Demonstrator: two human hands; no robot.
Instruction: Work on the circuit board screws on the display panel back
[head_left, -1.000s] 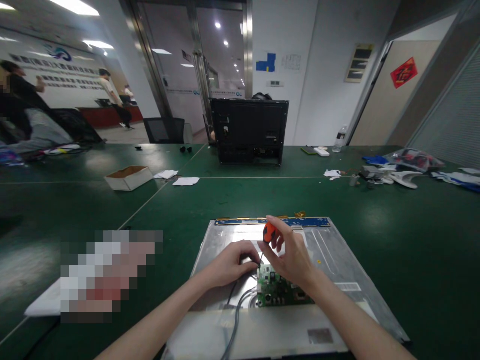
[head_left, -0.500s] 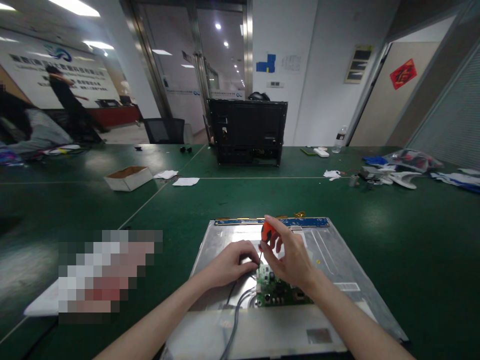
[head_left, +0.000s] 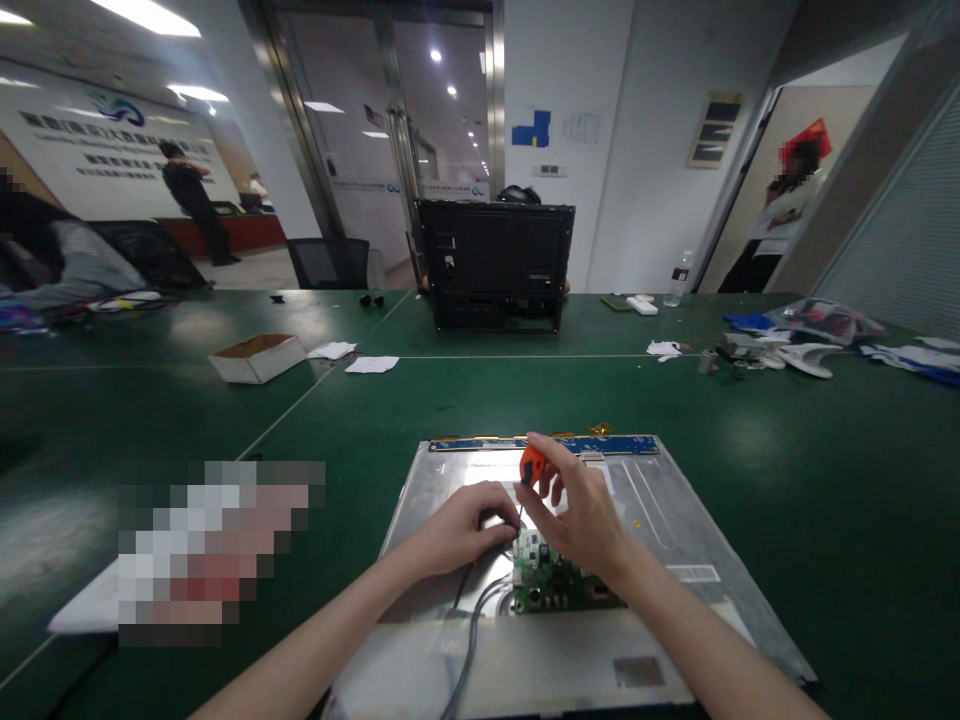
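Bright ceiling lights, table glare, edges warped, blurry.

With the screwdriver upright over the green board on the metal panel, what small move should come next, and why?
Probably keep turning the screwdriver in place. The right hand grips its orange handle from above, and the shaft points down at the top left corner of the green circuit board. The left hand rests on the metal panel beside the tip, steadying it. Whether the screw is seated cannot be seen.

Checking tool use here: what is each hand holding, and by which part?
The right hand holds a screwdriver by its orange handle. The left hand rests on the metal panel, holding nothing visible.
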